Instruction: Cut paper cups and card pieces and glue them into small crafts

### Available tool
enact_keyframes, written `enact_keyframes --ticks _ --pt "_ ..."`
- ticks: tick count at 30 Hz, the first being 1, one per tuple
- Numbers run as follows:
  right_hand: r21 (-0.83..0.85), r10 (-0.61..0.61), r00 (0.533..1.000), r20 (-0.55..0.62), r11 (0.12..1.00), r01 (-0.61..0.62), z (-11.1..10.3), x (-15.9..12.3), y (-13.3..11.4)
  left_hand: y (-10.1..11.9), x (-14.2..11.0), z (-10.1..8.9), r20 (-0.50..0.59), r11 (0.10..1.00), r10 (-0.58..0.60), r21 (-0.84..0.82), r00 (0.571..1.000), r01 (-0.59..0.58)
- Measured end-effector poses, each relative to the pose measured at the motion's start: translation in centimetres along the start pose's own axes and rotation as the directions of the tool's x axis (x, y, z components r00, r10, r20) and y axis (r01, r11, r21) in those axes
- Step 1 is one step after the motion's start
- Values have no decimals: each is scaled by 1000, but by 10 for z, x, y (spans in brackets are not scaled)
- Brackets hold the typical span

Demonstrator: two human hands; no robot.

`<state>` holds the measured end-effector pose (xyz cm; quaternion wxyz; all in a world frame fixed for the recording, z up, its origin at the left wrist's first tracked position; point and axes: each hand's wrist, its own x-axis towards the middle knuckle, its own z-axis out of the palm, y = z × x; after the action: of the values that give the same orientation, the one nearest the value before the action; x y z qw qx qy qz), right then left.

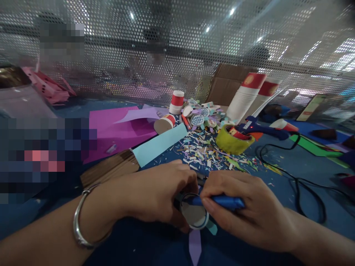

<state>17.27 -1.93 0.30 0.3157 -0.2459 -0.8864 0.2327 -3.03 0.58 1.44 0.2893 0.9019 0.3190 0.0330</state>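
Observation:
My left hand [163, 199], with a silver bangle at the wrist, curls round a small round paper cup piece [195, 216] with a pale rim and grey inside. A lilac pointed paper strip [195, 245] and a teal one [212, 227] stick out from under it. In my right hand [238, 207] is a blue marker pen [226, 201], lying over the cup piece's rim; its tip is hard to make out. Just beyond my hands lies a light blue paper strip [161, 144], beside a scatter of paper scraps [205, 151].
Further back stand stacked paper cups [245, 98] and a small cup stack [176, 102]. A yellow tape roll [234, 142] sits near a blue glue gun [257, 128], whose black cord [297, 184] loops at right. Purple paper [111, 129] and cardboard [109, 170] lie left. Perforated metal [177, 74] closes the back.

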Motion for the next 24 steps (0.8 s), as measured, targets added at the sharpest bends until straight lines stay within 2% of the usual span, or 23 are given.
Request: enact_keyframes --ticks 15,24 --pt "10 4 1000 24 1000 -4 0 0 1 0 1 0 1 999 -4 -47 1000 4" --pt "26 8 1000 15 1000 -9 -1 0 1 2 1 -1 28 1000 3 -6 1000 -3"
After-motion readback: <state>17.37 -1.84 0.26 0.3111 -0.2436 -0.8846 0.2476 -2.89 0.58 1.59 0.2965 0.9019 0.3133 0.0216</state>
